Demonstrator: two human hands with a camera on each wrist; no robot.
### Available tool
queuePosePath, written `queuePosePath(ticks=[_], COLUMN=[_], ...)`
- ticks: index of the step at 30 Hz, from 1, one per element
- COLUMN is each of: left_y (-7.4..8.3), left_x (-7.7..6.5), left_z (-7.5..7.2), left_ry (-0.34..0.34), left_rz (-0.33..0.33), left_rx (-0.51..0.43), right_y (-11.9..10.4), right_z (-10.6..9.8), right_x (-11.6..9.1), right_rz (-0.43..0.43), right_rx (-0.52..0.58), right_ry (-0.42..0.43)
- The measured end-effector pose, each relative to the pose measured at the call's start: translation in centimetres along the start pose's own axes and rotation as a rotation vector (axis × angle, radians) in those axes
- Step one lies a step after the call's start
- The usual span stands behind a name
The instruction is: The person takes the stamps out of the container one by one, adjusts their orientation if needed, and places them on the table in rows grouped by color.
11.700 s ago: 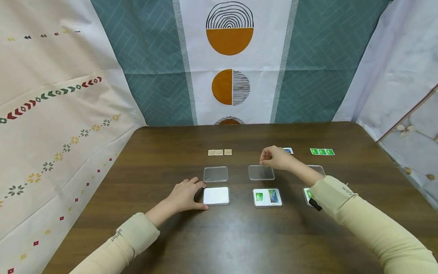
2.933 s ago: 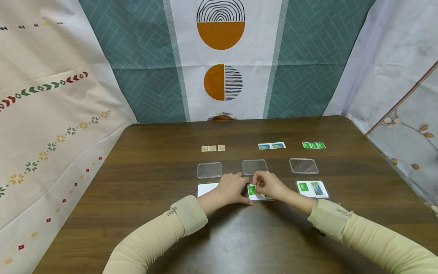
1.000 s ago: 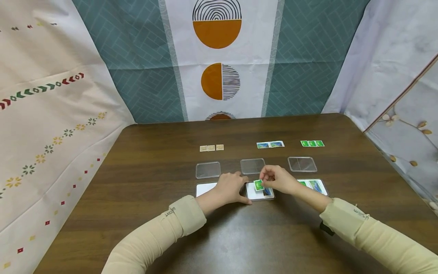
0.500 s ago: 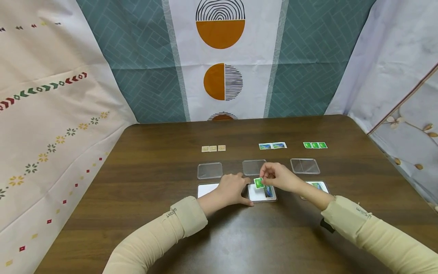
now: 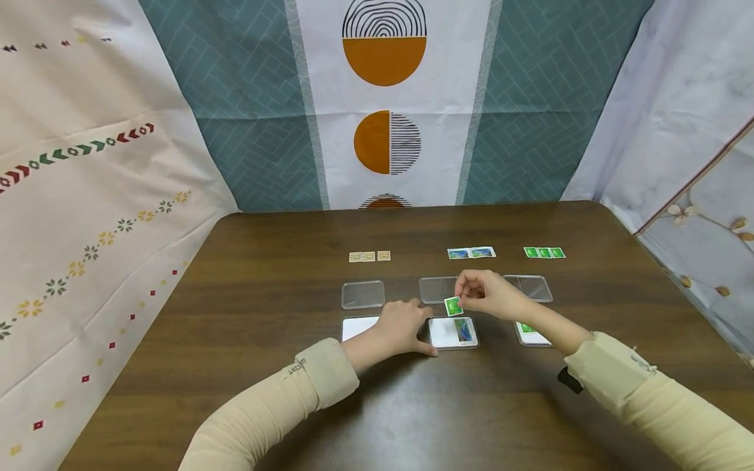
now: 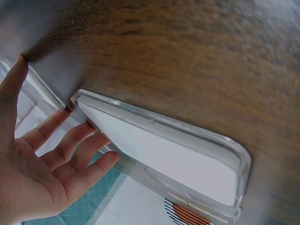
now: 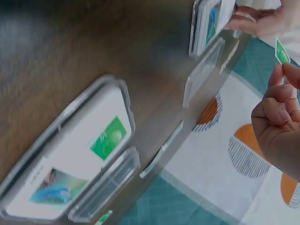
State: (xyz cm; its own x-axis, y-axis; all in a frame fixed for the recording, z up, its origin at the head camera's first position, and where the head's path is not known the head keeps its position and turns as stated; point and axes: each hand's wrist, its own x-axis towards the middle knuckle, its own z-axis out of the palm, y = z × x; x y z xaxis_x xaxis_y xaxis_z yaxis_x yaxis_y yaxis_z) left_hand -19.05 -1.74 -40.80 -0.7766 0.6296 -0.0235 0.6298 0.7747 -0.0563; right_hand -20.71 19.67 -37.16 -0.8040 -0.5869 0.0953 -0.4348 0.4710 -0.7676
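Observation:
My right hand [image 5: 491, 296] pinches a small green stamp [image 5: 453, 305] between thumb and forefinger, just beyond the middle clear plastic case [image 5: 443, 333]. That case holds a white card with a blue-green picture stamp [image 5: 464, 330] on its right half; its left half is bare white. My left hand [image 5: 400, 329] holds the case's left side, forefinger at the far corner and thumb at the near one, as the left wrist view also shows. Partly under my left wrist lies the left case [image 6: 164, 150] with a plain white card. The right case [image 7: 70, 159] carries a green stamp and a picture stamp.
Three clear lids [image 5: 362, 295] lie in a row behind the cases. Farther back are tan stamps [image 5: 369, 256], two blue picture stamps [image 5: 471, 252] and a strip of green stamps [image 5: 544, 252]. Cloths hang behind and beside the brown table [image 5: 265, 294].
My right hand has lifted the green stamp off the middle case's card and moved it away from me. Earlier, my left hand shifted from the left case to the middle one.

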Motion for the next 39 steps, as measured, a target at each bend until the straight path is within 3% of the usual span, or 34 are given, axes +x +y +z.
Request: queuePosePath(ticks=[16,23,30,39], left_y=[0.1,0.0,0.0,0.1], left_x=[-0.1,-0.1,-0.2,-0.2], left_z=[0.2,0.1,-0.2,-0.1], left_ry=[0.011,-0.006,-0.004,0.0], left_rz=[0.002,-0.004,0.0,0.0], left_rx=[0.008,0.001,0.004,-0.003], right_y=[1.6,2.4,3.5,4.4], right_z=[-4.1,-5.7,-7.6,-10.2], right_x=[-0.7,-0.8,-0.9,-0.4], right_rz=[0.064,0.012,0.038,0.093], right_rx=[0.017,0.032,-0.037,-0.107], right_ry=[0.108,0.135,0.2,0.223])
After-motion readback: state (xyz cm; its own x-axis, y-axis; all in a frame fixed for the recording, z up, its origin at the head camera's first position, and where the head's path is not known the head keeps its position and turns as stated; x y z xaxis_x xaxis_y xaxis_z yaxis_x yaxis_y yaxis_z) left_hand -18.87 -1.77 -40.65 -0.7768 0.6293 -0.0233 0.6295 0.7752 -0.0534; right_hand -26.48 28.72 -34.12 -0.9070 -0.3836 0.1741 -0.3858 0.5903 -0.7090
